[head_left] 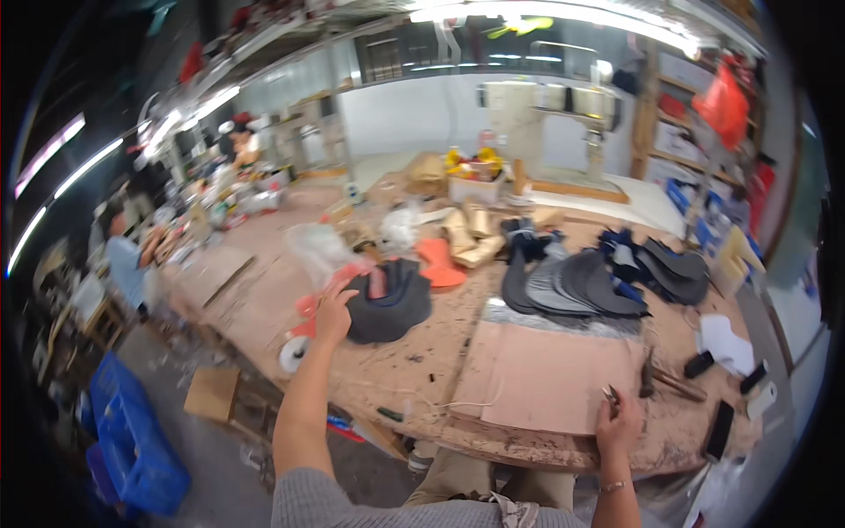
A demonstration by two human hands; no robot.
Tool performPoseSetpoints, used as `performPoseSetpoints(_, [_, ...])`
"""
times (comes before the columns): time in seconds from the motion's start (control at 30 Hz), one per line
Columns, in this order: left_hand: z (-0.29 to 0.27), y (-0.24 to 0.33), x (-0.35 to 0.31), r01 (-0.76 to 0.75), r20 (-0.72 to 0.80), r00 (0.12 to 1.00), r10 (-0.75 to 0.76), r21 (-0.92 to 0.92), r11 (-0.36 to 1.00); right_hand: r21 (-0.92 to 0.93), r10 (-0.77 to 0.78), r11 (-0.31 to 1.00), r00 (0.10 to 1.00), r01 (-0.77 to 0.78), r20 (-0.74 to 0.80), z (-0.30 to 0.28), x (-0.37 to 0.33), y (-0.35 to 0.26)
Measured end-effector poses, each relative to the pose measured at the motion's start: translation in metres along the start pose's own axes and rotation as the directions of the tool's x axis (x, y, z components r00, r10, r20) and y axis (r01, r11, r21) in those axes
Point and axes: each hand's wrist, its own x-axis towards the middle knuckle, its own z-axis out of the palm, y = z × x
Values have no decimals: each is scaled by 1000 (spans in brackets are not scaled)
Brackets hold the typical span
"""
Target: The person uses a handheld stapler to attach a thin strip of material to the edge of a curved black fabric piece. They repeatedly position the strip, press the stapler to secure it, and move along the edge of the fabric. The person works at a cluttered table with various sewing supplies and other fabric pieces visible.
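Your right hand point(621, 424) grips a tool point(609, 393) tip-forward, likely for control; your left hand point(334, 311) is by grey pieces point(396, 310), hold unclear.

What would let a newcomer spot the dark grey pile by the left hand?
Start at the brown workbench and find the person's left hand. Just right of that hand lies the dark grey pile, broad and rounded. Unlike the orange piece beyond it to the right, it is dark; unlike the fanned dark stack farther right, it carries a small reddish patch.
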Motion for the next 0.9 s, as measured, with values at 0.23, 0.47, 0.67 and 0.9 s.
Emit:
performPoseSetpoints(0.23, [94, 207, 44, -218, 198, 905, 376, -544, 810, 2, 22, 1000, 1000, -22, 7, 7, 1, 2])
performPoseSetpoints(0.47, [229, 397, 58, -160, 232, 851, 471, -739, 654, -6, 14, 1000, 999, -14, 31, 2, 3, 3])
performPoseSetpoints(0.67, [271, 481, 59, -192, 261, 901, 345, -472, 860, 12, 35, 999, 997, -36, 62, -1, 3, 4])
performPoseSetpoints(0.9, [219, 456, 109, -295, -64, 951, 301, -470, 832, 20, 53, 998, 997, -54, 55, -2, 2, 7])
